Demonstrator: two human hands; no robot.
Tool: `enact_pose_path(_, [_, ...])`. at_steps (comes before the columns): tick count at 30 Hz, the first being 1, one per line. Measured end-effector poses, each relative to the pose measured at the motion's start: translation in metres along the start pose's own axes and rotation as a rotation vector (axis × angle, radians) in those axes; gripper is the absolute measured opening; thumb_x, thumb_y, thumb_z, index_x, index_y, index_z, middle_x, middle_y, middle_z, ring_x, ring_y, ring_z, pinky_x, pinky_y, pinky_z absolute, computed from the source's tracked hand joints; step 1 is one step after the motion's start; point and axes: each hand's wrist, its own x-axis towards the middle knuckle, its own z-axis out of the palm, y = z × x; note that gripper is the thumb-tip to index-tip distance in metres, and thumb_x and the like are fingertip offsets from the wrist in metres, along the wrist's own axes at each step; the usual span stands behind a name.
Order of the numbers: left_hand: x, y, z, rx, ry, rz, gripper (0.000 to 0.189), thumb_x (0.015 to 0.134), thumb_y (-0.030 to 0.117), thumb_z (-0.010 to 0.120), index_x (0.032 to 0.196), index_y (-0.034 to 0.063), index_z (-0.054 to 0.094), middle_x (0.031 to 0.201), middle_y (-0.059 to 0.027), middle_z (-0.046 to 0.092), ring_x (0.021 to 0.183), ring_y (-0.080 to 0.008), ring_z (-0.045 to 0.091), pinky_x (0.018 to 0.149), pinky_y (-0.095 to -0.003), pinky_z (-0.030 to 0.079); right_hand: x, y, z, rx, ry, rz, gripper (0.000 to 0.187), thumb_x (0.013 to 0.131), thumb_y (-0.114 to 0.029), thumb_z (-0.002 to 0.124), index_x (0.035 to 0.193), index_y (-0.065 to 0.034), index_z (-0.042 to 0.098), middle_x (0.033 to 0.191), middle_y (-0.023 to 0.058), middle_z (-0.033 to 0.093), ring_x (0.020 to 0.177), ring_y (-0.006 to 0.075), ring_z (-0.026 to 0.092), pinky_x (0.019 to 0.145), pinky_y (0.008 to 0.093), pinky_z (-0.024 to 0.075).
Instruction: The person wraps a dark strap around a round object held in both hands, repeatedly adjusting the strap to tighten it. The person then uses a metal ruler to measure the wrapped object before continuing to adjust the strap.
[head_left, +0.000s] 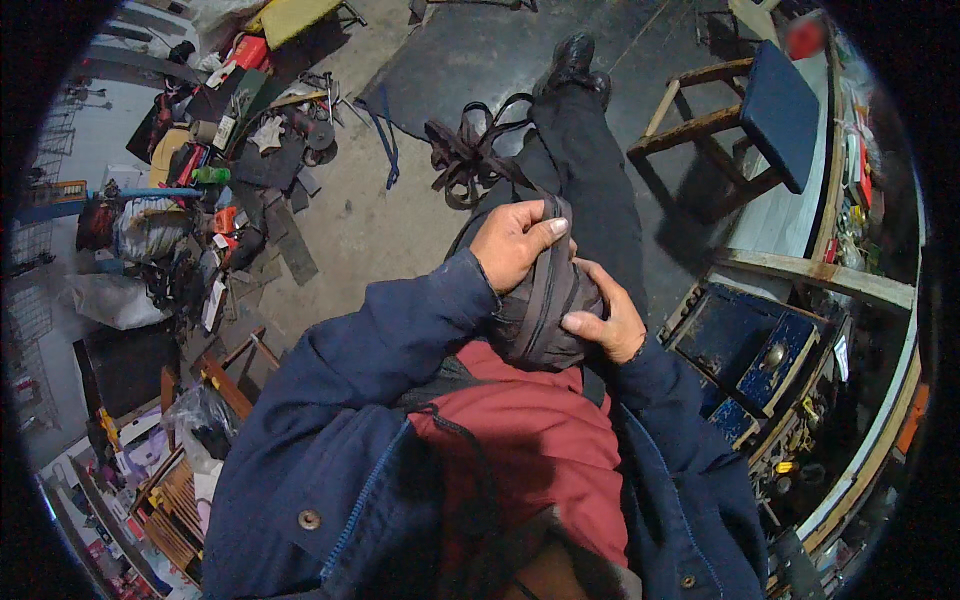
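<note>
A dark grey-brown fabric bag (517, 330) rests on my lap against my red shirt. A long strip like zipper tape or a binding (550, 292) runs down it. My left hand (514, 244) pinches the upper end of that strip between thumb and fingers. Lower down, my right hand (611, 319) grips the side of the bag, its thumb on the fabric and its fingers partly hidden behind. From the top of the bag, loose dark straps (469, 157) trail in loops beside my black trouser legs (589, 150).
A wooden stool with a blue seat (780, 116) lies tipped over at right. Beside it stands a worn blue drawer cabinet (750, 337) near a shelf edge. Piled tools and scraps (277, 150) cover the floor at left. A blue strap (390, 142) lies on the concrete.
</note>
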Motion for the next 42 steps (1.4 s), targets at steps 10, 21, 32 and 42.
enact_pose_path(10, [0.003,-0.022,-0.016,-0.123,-0.012,-0.163,0.022,0.106,0.018,0.06,0.115,-0.0014,0.065,0.102,-0.0111,0.075,0.091,-0.0165,0.072,0.086,-0.0333,0.06,-0.012,-0.014,0.017,-0.455,0.039,-0.328,0.114,0.059,-0.041,0.098,0.149,0.0023,0.044,0.142,0.0195,0.057,0.134,0.0302,0.057,0.114,0.0388,0.0409])
enact_pose_path(21, [-0.011,-0.005,0.001,0.079,0.079,-0.061,0.021,0.107,0.017,0.058,0.117,0.0003,0.065,0.097,-0.0064,0.072,0.089,-0.0129,0.07,0.081,-0.0295,0.057,-0.017,-0.003,0.014,0.132,0.038,-0.008,0.091,0.087,-0.047,0.079,0.152,0.0032,0.041,0.142,0.018,0.056,0.134,0.0265,0.052,0.117,0.0387,0.0358])
enact_pose_path(32, [0.004,0.015,0.004,0.521,0.013,0.139,0.031,0.103,0.021,0.063,0.123,-0.0016,0.069,0.104,-0.0061,0.075,0.094,-0.0121,0.065,0.087,-0.0336,0.053,-0.009,-0.011,0.009,0.146,-0.063,0.105,0.091,0.082,-0.035,0.087,0.15,0.0052,0.042,0.135,0.0169,0.061,0.125,0.0256,0.06,0.111,0.0375,0.044])
enact_pose_path(42, [0.0,0.013,0.009,0.461,0.078,0.051,0.029,0.102,0.022,0.063,0.117,-0.0017,0.07,0.096,-0.0064,0.074,0.089,-0.0112,0.064,0.083,-0.0334,0.053,-0.019,-0.032,0.024,-0.453,0.073,-0.185,0.111,0.069,-0.04,0.093,0.154,0.0053,0.038,0.141,0.0228,0.057,0.135,0.0302,0.055,0.116,0.0392,0.0387])
